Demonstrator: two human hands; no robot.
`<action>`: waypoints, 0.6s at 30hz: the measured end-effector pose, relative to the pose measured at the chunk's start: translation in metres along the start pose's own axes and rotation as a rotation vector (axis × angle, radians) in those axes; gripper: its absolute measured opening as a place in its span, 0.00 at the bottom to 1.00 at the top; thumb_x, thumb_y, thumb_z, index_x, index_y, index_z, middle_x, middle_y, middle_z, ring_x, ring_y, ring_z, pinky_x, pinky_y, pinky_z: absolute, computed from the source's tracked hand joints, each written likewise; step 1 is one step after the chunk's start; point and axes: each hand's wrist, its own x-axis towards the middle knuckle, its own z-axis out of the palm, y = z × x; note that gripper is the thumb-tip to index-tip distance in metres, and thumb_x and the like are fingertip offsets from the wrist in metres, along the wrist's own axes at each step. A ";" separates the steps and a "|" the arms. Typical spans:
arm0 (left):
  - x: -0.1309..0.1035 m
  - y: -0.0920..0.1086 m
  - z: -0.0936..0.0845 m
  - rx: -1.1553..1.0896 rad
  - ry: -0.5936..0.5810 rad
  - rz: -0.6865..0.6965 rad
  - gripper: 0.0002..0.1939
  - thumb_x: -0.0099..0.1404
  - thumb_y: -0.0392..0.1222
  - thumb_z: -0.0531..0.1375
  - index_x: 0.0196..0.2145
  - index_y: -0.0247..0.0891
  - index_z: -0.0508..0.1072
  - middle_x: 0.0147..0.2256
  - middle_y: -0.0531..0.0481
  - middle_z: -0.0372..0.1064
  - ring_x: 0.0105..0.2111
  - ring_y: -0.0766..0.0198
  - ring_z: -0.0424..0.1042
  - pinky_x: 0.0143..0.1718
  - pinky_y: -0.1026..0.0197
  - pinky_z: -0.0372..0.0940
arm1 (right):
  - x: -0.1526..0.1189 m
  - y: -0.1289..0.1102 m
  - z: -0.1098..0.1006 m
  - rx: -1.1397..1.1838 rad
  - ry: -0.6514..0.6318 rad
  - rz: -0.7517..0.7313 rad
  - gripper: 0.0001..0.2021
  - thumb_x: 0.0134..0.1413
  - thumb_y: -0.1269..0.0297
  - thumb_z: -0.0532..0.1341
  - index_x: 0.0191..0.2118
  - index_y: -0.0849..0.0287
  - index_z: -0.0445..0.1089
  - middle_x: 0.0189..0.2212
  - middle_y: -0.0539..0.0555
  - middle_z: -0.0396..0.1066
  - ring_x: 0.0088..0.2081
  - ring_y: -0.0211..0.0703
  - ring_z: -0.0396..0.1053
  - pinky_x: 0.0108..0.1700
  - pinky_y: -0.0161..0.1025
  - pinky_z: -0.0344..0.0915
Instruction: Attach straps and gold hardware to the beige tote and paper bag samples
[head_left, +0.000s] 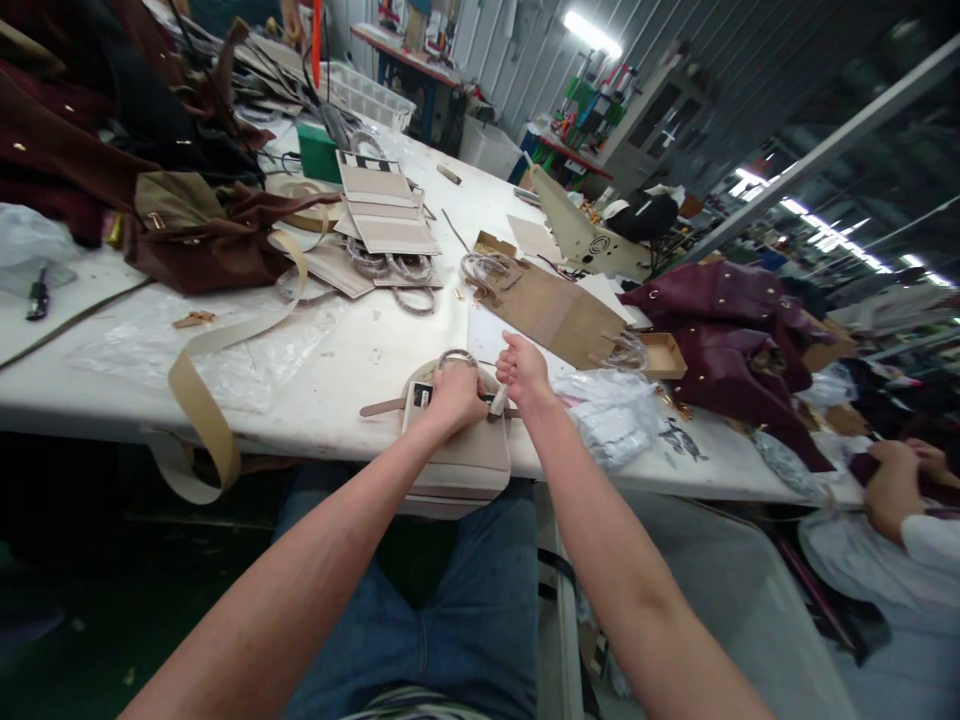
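A beige handbag [461, 470] rests at the table's front edge, its lower part over my lap. A wrapped ring handle [457, 354] shows at its top, and a brown strap end [382, 407] sticks out to the left. My left hand [456, 393] is closed over the bag's upper edge, fingers partly hidden behind the hand. Just right of it, my right hand [523, 370] is raised in a fist above the bag. A small whitish piece [499, 401] shows below that fist; whether the fingers hold it or something else is hidden.
Flat beige bag panels [390, 210] with wrapped handles lie ahead left, near a brown bag [206, 235]. A tan bag piece [559, 310] lies ahead right, beside crumpled plastic [611, 410]. A beige strip [196, 390] hangs off the edge. A co-worker's hands [900, 475] are at far right.
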 end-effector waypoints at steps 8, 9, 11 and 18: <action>-0.001 -0.001 -0.001 -0.034 -0.013 0.017 0.08 0.61 0.35 0.70 0.39 0.39 0.86 0.46 0.40 0.84 0.54 0.42 0.77 0.62 0.44 0.68 | -0.073 0.022 0.000 -0.062 0.133 -0.749 0.34 0.66 0.37 0.67 0.19 0.52 0.54 0.14 0.43 0.51 0.14 0.32 0.50 0.15 0.37 0.47; -0.001 -0.002 -0.001 -0.043 -0.016 0.019 0.08 0.61 0.35 0.70 0.40 0.39 0.86 0.47 0.40 0.84 0.55 0.41 0.77 0.62 0.43 0.68 | -0.075 0.026 0.002 -0.082 0.145 -0.750 0.34 0.65 0.37 0.67 0.19 0.52 0.55 0.14 0.43 0.52 0.14 0.33 0.51 0.15 0.37 0.48; -0.001 -0.004 -0.001 -0.056 -0.026 0.033 0.08 0.61 0.35 0.69 0.39 0.39 0.86 0.47 0.40 0.84 0.56 0.41 0.77 0.63 0.43 0.68 | -0.074 0.031 0.004 -0.104 0.161 -0.726 0.33 0.64 0.37 0.68 0.19 0.51 0.56 0.14 0.44 0.53 0.15 0.33 0.53 0.16 0.37 0.50; -0.003 -0.005 -0.005 -0.063 -0.049 0.051 0.09 0.60 0.34 0.70 0.39 0.40 0.87 0.46 0.41 0.85 0.54 0.43 0.78 0.59 0.46 0.71 | -0.058 0.018 0.007 -0.109 0.080 -0.664 0.32 0.62 0.40 0.71 0.19 0.51 0.55 0.13 0.42 0.53 0.14 0.32 0.50 0.15 0.36 0.48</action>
